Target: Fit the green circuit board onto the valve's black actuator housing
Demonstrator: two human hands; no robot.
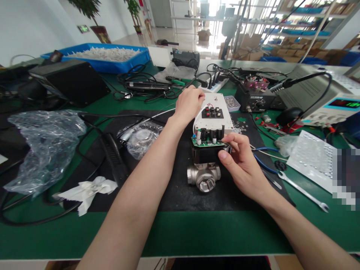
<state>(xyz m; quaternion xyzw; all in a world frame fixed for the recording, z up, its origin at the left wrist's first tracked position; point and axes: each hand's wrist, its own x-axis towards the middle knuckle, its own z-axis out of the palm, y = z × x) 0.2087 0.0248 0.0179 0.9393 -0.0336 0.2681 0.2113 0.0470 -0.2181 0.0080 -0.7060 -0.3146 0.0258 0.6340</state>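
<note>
A motorized ball valve [206,175] stands upright on the black mat, its steel three-way body below and a black actuator housing above. On top of the housing a green circuit board [208,142] with capacitors lies exposed. My right hand [242,161] grips the housing's right side, thumb in front and fingers at the board's edge. Behind the valve is a white control box [215,122] with red, black and white push buttons [212,112]. My left hand [189,103] is at the box's far left corner, fingers curled together; what they hold is hidden.
Left of my arm lie a bagged round part [142,137], plastic wrap [47,146] and crumpled tissue [88,191]. Right are a wrench [303,191], a white tray [312,161] and a power supply [323,93]. Cables, a power strip [215,82] and a blue bin [123,66] are behind.
</note>
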